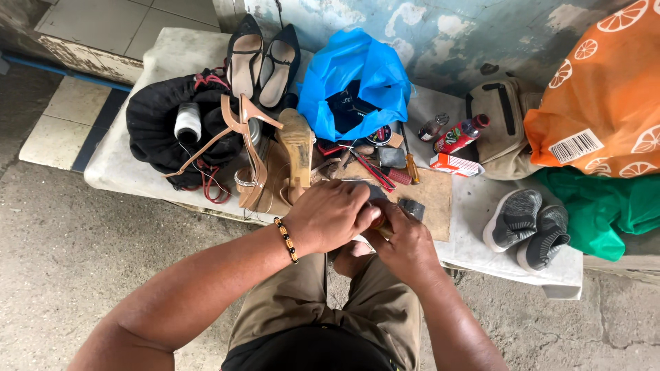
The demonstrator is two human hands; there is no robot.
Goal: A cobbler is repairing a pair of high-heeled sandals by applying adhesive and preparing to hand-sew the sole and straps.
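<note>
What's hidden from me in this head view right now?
- Item in the hands: the left hand covers it; only a sliver shows by the right hand.
- Blue bag contents: mostly hidden by its folds.
- Orange bag: cut by the right edge.

On the worktop (474, 206), the strappy sandal (251, 148) lies at the centre. The pair of pumps (262, 58) sits at twelve o'clock, the plastic bag (354, 75) at two, the pair of sneakers (526, 227) at four.
</note>
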